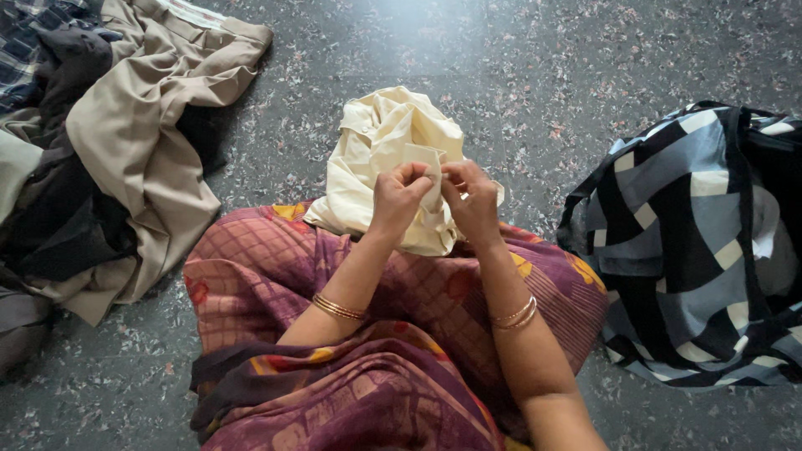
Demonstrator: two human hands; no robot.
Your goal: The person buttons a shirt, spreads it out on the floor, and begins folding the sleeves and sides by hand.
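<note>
A cream-coloured garment [380, 138] lies bunched on the floor and over my knees, which are draped in maroon patterned cloth [276, 276]. My left hand [399, 199] pinches a small folded part of the cream garment near its middle. Right beside it, my right hand [472, 200] grips the same part, fingers closed on the fabric. Both wrists wear gold bangles. The fingertips are partly hidden by the cloth.
A heap of khaki and dark clothes [125, 142] lies on the speckled grey floor [518, 67] at the left. A blue, black and white patterned cloth bag [693, 242] stands at the right.
</note>
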